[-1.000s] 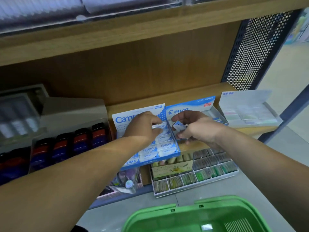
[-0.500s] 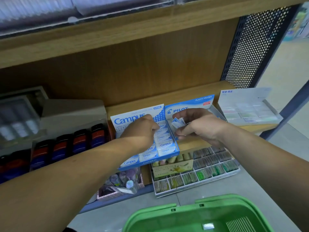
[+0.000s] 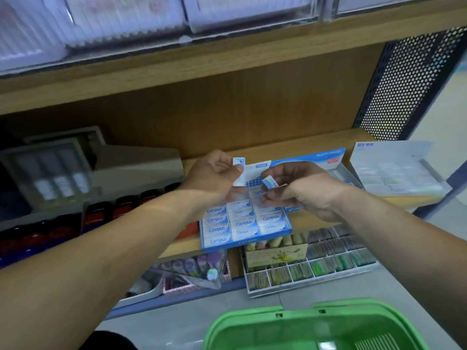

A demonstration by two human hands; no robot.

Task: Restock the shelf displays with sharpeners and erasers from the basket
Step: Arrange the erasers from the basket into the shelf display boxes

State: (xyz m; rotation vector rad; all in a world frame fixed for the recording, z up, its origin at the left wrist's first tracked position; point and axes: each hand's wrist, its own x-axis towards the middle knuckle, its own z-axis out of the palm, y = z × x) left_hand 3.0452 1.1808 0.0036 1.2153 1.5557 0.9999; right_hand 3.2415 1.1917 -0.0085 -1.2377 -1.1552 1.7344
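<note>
- Left hand (image 3: 212,175) is raised over the back of the Campus box (image 3: 249,240). Its fingers (image 3: 227,160) and thumb pinch a tall eraser (image 3: 239,173) upright, white sleeve with a blue top. It is not in the box yet.
- Right hand (image 3: 305,192) is just beside it, fingers (image 3: 278,170) curled round a small eraser (image 3: 271,182) with a blue-striped sleeve, tilted above the box's rear rows. More may sit in that palm; cannot tell.
- Campus box sits tilted on the wooden shelf (image 3: 316,145). Front rows are packed with Campus erasers, labels up. Rear rows are under both hands, so any gaps there are hidden.
- Pilot box (image 3: 326,155) stands behind the right hand, right next to the Campus box. Contents mostly hidden, fill level unclear.
- Green basket (image 3: 252,322) is at the bottom edge, well apart from the hands. Only the rim and a bit of the inside show; remaining stock cannot be read.
- Sharpeners: none identifiable in view.
- Judgement: mid-task, eraser stage. Campus display looks near full at the front, and two erasers in hand are yet to be placed. Which box each belongs to is too blurred to confirm.
- Left to do: seat both erasers, return to the basket. Sharpener part cannot be judged.
- Also there: white display box (image 3: 389,150) at right on the shelf, grid tray (image 3: 303,286) below, red-capped bottles (image 3: 101,210) at left.
</note>
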